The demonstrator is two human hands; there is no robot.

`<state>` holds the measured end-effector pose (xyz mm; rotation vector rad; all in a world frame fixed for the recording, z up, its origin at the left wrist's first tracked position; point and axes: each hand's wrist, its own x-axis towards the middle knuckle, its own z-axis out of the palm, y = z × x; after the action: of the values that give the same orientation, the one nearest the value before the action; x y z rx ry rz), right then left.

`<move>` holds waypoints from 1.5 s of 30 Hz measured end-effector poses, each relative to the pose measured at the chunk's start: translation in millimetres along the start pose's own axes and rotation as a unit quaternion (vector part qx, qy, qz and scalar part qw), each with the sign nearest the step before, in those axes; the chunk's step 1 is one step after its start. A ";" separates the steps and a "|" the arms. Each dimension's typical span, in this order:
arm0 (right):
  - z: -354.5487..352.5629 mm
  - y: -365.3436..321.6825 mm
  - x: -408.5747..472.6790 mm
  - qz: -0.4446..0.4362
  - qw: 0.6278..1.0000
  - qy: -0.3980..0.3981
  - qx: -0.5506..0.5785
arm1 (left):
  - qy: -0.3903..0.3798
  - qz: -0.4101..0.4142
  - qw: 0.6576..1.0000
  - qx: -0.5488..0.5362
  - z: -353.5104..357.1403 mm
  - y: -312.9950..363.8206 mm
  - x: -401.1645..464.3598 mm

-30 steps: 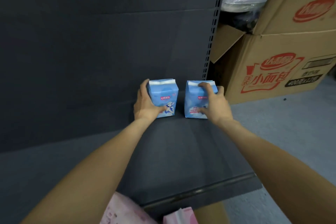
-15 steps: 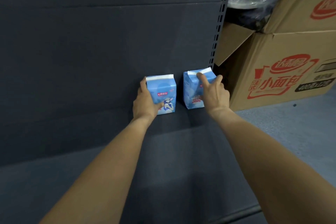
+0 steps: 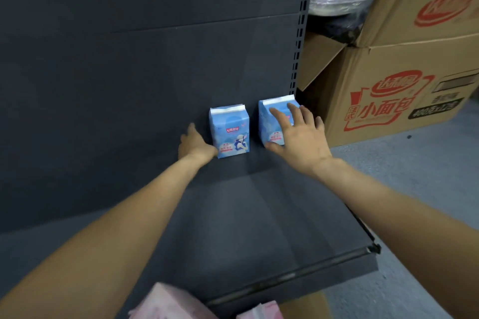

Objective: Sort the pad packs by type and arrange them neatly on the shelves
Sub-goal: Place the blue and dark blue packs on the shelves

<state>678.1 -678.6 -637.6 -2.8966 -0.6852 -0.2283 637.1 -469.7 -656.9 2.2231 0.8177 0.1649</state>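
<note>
Blue packs: I see two blue pad packs upright at the back of the dark shelf [image 3: 259, 228], the left pack [image 3: 230, 132] and right pack [image 3: 274, 122] a little apart, the right one near the slotted upright [image 3: 300, 33].
Left hand [image 3: 195, 146]: lies against the left pack's side; I cannot tell how its fingers sit.
Right hand [image 3: 298, 134]: fingers spread flat over the right pack's front, gripping nothing.
Risk: I judge a hard push could tip a pack or skew the pair.
Hidden: pink packs [image 3: 168, 303] are cropped at the bottom edge; the cardboard boxes [image 3: 401, 85] hide their contents.
</note>
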 end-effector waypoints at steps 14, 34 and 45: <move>-45.8 -86.0 -186.1 -0.110 0.954 -0.106 0.259 | 0.000 0.272 0.954 0.124 -139.0 -96.8 -211.0; -1.6 -244.7 -311.4 -0.309 0.922 -0.171 -0.157 | -0.252 0.229 0.886 0.314 -181.9 -271.5 -290.6; -35.4 -142.9 -403.2 -0.421 0.907 0.009 0.009 | -0.280 0.414 0.853 0.149 -121.3 -195.8 -373.4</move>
<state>252.9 -732.7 -660.3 -2.3746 -1.8717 -0.3308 201.3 -519.9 -658.4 2.5748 -0.4949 -0.2209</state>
